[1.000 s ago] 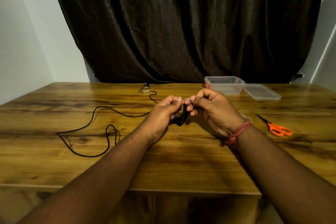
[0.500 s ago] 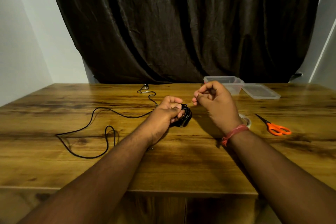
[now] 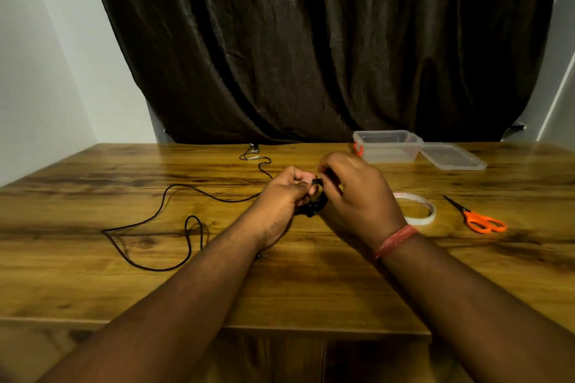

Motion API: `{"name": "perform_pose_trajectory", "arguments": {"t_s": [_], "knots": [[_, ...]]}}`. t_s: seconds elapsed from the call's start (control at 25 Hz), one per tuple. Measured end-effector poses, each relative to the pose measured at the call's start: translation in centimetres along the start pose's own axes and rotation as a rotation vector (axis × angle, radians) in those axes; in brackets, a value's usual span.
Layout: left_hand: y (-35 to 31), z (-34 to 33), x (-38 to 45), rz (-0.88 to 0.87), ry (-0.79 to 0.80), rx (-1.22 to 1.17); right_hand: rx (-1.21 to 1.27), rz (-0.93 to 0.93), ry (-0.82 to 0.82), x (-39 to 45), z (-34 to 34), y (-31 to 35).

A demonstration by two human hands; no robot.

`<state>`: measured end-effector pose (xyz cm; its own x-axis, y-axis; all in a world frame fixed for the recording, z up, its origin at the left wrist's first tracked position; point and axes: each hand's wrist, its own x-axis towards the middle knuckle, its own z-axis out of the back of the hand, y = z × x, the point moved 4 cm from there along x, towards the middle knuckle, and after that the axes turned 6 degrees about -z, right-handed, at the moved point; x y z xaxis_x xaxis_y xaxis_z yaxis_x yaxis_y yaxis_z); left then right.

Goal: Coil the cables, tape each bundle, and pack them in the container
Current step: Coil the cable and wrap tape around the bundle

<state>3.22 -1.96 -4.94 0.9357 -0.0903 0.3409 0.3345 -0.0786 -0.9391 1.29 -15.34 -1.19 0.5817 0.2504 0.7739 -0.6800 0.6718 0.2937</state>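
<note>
At the middle of the wooden table, my two hands meet over one black cable. My left hand grips its small coiled bundle, fingers curled round it; my right hand pinches a strand at the bundle's top. Left of the bundle, the loose length trails in loops across the wood. Right of the bundle lie one tape roll and one pair of orange scissors; beyond it stand one clear container and its lid.
</note>
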Motion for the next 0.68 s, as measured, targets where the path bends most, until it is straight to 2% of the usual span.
{"name": "perform_pose_trajectory", "arguments": {"t_s": [0.4, 0.68], "knots": [[0.4, 0.1, 0.4, 0.043, -0.003, -0.201, -0.127, 0.07, 0.12, -0.3, -0.7, 1.2], [-0.3, 0.4, 0.1, 0.07, -0.079, -0.243, -0.134, 0.108, 0.156, -0.4, -0.6, 1.6]]}}
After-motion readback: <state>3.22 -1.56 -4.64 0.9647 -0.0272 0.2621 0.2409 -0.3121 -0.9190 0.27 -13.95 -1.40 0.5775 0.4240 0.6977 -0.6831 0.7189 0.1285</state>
